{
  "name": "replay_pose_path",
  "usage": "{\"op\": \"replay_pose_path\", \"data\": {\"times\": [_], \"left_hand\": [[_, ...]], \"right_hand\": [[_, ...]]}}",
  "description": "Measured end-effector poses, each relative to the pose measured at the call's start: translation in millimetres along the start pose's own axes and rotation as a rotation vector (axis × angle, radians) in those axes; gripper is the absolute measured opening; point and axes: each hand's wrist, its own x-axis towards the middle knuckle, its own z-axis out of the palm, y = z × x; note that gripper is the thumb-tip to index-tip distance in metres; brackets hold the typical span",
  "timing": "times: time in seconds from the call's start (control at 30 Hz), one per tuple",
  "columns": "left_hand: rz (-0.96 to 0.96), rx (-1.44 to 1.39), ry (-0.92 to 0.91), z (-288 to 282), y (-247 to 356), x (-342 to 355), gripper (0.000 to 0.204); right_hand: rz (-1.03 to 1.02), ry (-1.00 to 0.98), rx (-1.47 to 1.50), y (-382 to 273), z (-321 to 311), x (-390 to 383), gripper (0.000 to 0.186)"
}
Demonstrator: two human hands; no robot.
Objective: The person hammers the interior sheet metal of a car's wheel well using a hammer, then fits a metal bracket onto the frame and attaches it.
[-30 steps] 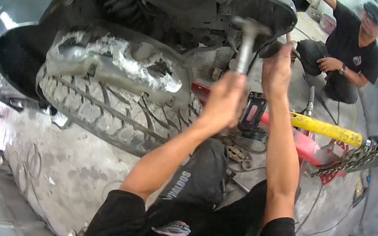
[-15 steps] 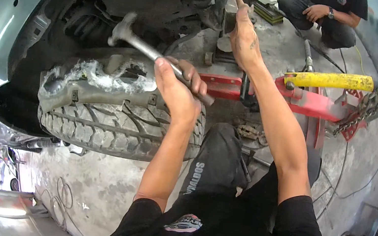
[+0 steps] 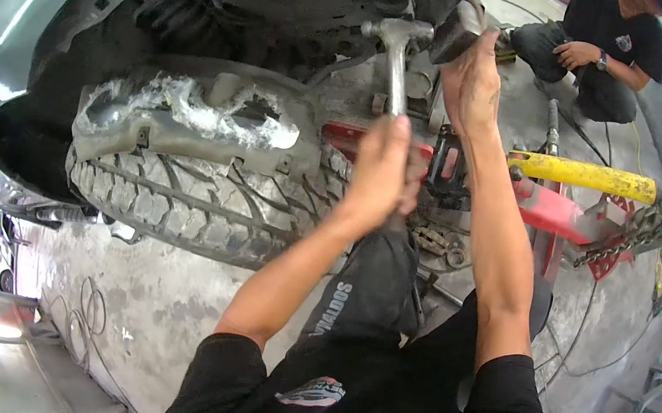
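Fingers of the left hand, slightly blurred, were wrapped around the handle of a metal hammer, its head raised just beyond them. To their right and farther out, the right hand grasped a dark block, most of its fingers hidden; the block sat just beside the hammer head, and whether the two touched could not be told. Beyond and to the left of both hands' fingers arched a dark wheel well. Left of the left fingers was a treaded tire, with a grey panel bearing frayed white patches along its far side. Right of the left fingers, passing behind the right forearm, ran a red metal frame; a yellow cylinder and a chain were farther right. Past the right fingers, toward the right, another person crouched above the concrete floor.
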Motion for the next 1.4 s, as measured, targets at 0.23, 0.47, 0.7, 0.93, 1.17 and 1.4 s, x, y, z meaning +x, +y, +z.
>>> {"op": "replay_pose_path", "data": {"times": [0.23,0.47,0.7,0.93,1.17,1.4], "left_hand": [[0.283,-0.348,0.318,-32.5,15.8,6.8,0.047],[0.058,-0.059,0.064,-42.6,29.7,-9.2,0.044],[0.185,-0.367,0.367,-23.7,31.7,10.5,0.038],[0.292,-0.296,0.197,-50.7,22.9,-0.2,0.04],[-0.054,0.014,0.054,-31.5,18.5,-6.3,0.037],[0.003,0.145,0.051,-4.7,13.1,3.0,0.044]], "right_hand": [[-0.1,-0.039,-0.365,6.2,-1.9,1.9,0.076],[-0.042,0.013,-0.441,-3.8,-2.0,-4.9,0.076],[-0.053,-0.015,-0.477,3.0,-4.4,3.9,0.079],[0.005,0.007,-0.461,-7.2,3.9,0.1,0.074],[-0.002,-0.018,-0.391,-3.2,-7.8,-1.5,0.076],[-0.023,-0.027,-0.208,-5.9,-2.7,2.1,0.068]]}}
